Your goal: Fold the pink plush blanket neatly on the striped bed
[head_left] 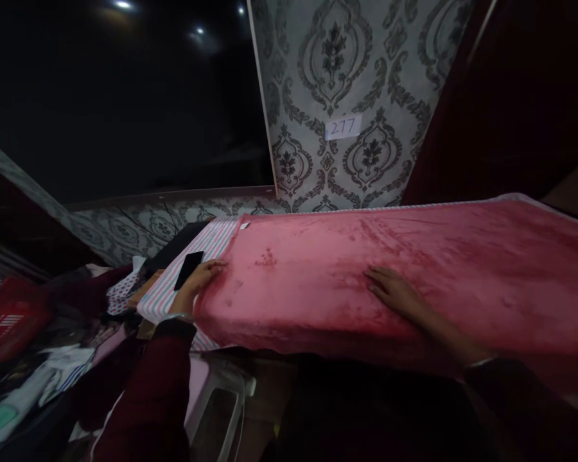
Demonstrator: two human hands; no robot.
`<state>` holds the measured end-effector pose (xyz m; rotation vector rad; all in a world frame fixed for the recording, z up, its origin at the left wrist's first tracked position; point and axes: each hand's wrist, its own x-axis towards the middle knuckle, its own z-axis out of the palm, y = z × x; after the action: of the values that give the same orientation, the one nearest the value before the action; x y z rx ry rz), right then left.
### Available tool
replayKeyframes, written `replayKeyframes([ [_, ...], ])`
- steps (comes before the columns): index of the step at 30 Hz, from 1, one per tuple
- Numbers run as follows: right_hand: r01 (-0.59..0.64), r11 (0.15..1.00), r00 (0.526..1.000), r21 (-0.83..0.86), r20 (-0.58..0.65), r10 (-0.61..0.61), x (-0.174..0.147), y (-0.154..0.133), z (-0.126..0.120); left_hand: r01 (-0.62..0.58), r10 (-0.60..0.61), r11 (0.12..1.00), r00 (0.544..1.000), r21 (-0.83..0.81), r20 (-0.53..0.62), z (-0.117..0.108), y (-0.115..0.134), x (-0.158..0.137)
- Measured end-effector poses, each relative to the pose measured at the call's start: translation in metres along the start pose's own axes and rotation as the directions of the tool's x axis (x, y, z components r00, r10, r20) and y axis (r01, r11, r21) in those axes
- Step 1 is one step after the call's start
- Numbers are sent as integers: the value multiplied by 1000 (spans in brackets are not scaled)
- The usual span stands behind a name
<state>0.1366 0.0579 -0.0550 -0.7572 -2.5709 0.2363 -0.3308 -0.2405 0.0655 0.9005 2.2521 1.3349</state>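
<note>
A pink plush blanket (298,282) lies spread over a long surface, its front edge hanging down. Under it, a striped cloth (166,289) shows at the left end. My left hand (205,276) rests at the blanket's left edge, fingers stretched out onto the pink pile. Just beside that hand, a black phone (189,269) lies on the striped cloth. Farther right, my right hand (395,292) lies flat on the middle of the blanket with its fingers extended. Neither hand grips anything.
A large dark television (164,102) hangs on the patterned wall, near a paper label (343,127) reading 277. Heaped clothes (62,372) and a red bag (12,321) lie at the left. A pale plastic chair (221,391) stands below the front edge.
</note>
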Motion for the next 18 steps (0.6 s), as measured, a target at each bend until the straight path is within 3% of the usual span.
replayKeyframes([
  [3,10,1000,1000,7,3,-10,2,-5,0,51,-48,998,993,-25,108,2,1,2],
  [8,27,1000,999,-5,19,-26,5,-11,2,66,-60,995,995,-69,79,3,4,3],
  [14,39,999,997,6,69,-39,8,-12,-6,49,-43,999,967,-19,251,-14,24,5],
  [18,19,1000,997,16,77,-20,8,-16,-8,33,-30,999,980,-11,198,-21,37,3],
])
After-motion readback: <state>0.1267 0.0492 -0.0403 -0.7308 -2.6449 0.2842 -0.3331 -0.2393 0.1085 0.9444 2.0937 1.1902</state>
